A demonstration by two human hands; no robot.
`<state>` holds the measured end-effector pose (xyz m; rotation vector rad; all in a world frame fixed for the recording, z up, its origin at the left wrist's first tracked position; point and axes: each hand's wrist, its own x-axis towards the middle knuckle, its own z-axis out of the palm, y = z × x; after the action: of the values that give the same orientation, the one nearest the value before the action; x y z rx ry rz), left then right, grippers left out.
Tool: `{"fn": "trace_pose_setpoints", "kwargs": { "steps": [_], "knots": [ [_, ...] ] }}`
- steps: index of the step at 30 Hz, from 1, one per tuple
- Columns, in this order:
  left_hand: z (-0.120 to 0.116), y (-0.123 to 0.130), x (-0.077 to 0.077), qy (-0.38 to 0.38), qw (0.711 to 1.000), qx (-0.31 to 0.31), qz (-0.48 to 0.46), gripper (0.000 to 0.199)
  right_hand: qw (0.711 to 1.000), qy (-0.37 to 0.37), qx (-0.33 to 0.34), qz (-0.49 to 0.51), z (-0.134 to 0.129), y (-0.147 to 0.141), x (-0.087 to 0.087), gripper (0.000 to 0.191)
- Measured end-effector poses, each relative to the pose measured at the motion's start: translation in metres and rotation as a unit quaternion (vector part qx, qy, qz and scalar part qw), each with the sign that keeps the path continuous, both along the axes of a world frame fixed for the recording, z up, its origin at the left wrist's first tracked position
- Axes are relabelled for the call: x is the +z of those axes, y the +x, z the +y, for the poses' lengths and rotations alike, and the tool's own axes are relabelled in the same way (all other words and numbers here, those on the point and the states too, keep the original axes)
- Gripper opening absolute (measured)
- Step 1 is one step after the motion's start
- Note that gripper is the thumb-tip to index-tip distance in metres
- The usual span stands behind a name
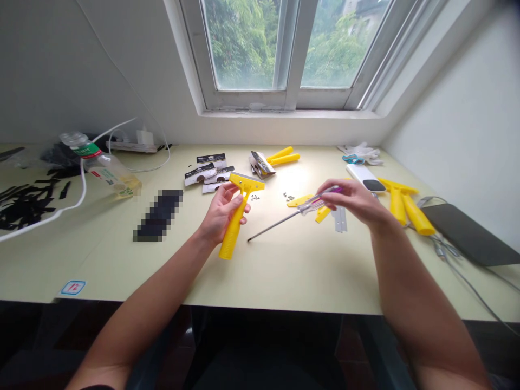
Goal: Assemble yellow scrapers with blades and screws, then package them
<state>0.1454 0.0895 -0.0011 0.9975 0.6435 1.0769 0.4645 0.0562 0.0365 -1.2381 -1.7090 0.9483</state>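
Observation:
My left hand point(221, 214) is closed round the neck of a yellow scraper point(234, 230), its wide head tilted up and its ribbed handle pointing down. Two screws and a grey blade edge show on that head. In my right hand point(345, 197) is a screwdriver point(280, 221) with a clear and purple handle, its dark tip pointing left and down, apart from the scraper. Small nuts point(255, 197) and screws point(288, 197) lie in two little groups on the table. Beneath the screwdriver are yellow plastic pieces point(299, 201) and flat grey blades point(340, 220).
Black-and-white card packages point(201, 174) and yellow handles point(284, 158) lie at the back. More yellow scraper parts point(418, 215), a white device point(365, 177), cables and a dark flat laptop-like slab point(471, 233) are at right. A tilted bottle point(108, 168) and black strips point(28, 200) are at left.

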Motion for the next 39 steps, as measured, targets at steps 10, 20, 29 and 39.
{"fn": "trace_pose_setpoints", "kwargs": {
  "steps": [10,20,29,39],
  "knots": [
    [-0.006,0.008,-0.011,-0.013,0.999,-0.017,0.028,0.040,0.905,0.249,-0.255,0.233,0.010,-0.008,-0.007,0.016],
    [-0.007,0.010,-0.014,-0.030,0.999,-0.037,0.023,0.038,0.908,0.252,-0.241,0.230,0.015,-0.007,-0.016,0.020],
    [-0.008,0.009,-0.014,-0.041,0.998,-0.039,0.021,0.037,0.909,0.250,-0.253,0.218,0.016,-0.007,-0.015,0.020],
    [-0.007,0.010,-0.013,-0.044,0.998,-0.039,0.019,0.037,0.902,0.223,-0.301,0.217,0.017,-0.013,-0.017,0.026]
  ]
}}
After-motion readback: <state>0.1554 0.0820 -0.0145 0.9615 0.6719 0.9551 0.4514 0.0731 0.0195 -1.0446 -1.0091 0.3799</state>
